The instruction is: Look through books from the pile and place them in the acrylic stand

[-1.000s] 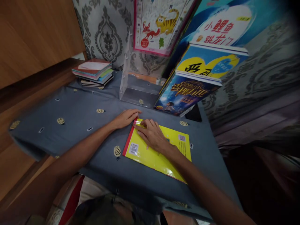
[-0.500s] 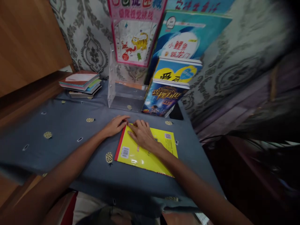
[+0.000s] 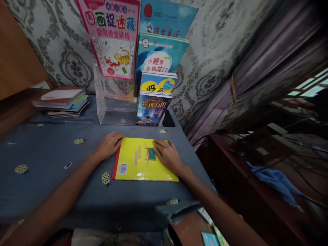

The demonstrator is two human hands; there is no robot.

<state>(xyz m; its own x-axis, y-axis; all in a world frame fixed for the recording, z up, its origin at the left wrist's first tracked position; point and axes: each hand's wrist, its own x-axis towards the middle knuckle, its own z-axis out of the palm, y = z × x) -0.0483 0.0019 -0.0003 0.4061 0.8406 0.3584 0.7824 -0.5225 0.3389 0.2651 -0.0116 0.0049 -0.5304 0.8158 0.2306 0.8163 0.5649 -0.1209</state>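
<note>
A yellow book (image 3: 137,160) with a red spine lies flat on the blue-grey tablecloth (image 3: 51,164). My left hand (image 3: 109,145) rests at the book's top left corner, fingers curled over the edge. My right hand (image 3: 167,154) lies flat on the right part of the cover, fingers spread. Beyond the book stands a clear acrylic book stand (image 3: 107,102) holding several picture books, the nearest a dark blue one (image 3: 151,108).
A stack of thin books (image 3: 61,100) lies at the back left of the table. Patterned wallpaper backs the stand. To the right are purple curtains, a dark wooden surface and a blue cloth (image 3: 275,179). The table's front edge is close to me.
The view has swung to the right. The yellow book now lies squarer to me, and my right hand has slid from its top left corner to the right side of the cover.
</note>
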